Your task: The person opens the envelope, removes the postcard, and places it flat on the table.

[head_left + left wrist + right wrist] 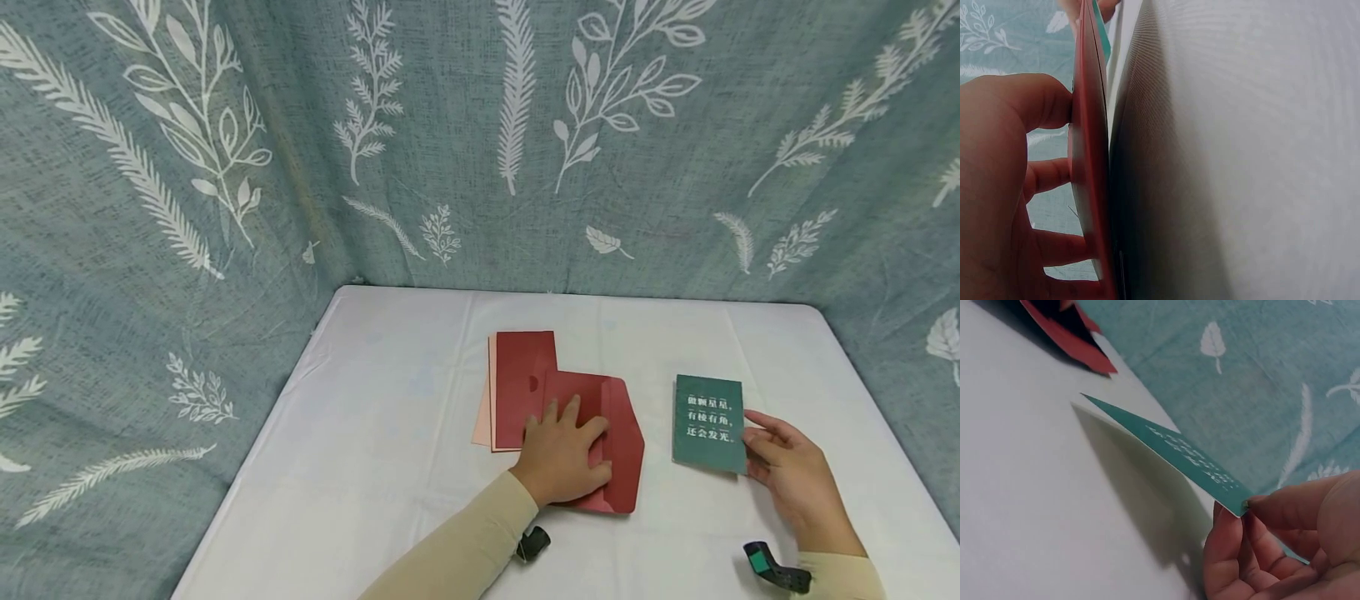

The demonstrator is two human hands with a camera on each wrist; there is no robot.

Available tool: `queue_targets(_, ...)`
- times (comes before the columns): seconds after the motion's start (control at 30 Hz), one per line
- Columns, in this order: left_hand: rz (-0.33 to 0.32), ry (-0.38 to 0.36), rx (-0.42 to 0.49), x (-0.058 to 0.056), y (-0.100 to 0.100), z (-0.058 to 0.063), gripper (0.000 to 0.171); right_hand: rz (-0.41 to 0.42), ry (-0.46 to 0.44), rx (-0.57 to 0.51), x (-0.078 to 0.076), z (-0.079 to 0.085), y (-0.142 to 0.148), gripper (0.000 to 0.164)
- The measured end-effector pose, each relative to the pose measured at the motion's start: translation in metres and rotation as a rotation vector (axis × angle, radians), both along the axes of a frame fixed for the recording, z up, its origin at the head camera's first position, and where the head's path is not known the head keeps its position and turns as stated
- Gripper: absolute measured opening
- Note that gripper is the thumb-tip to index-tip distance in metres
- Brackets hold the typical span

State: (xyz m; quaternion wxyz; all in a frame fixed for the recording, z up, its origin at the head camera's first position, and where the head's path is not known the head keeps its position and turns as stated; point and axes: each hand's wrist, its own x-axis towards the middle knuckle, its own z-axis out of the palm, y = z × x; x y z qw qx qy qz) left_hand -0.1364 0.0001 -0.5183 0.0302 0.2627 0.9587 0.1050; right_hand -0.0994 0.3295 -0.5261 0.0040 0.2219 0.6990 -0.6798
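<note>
My left hand (564, 457) lies with spread fingers on an open-flapped red envelope (624, 454) at the middle of the table. In the left wrist view, thumb and fingertips touch the face of that red envelope (1090, 125), seen edge-on. On the right, my right hand (797, 479) pinches a green card (708, 450) with white printed characters by its right edge. Thumb and fingers grip one corner of the card (1147, 437) in the right wrist view, where it is tilted and its far corner stands above its shadow on the table.
Another red envelope (525, 358) lies partly under the first, on top of peach-coloured paper (481, 425) that shows along its left side. A white cloth covers the table (375, 467). Green leaf-patterned curtains (450, 150) hang behind and at both sides.
</note>
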Motion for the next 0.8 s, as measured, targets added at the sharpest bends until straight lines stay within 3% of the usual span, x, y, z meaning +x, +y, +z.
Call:
queue_targets(0.33,-0.005,0.009,-0.011,0.0,0.0,-0.002,0.052,-0.029,-0.092,0.162,-0.006,0.006,0.02,0.053)
queue_targets(0.7,-0.004,0.006,-0.003,0.0,0.0,-0.002,0.053,-0.077,-0.135,0.263,-0.01,0.008,0.027,0.05)
queue_targets(0.8,-0.004,0.008,-0.002,0.0,0.0,-0.002,0.053,-0.078,-0.152,0.339,-0.011,0.009,0.026,0.051)
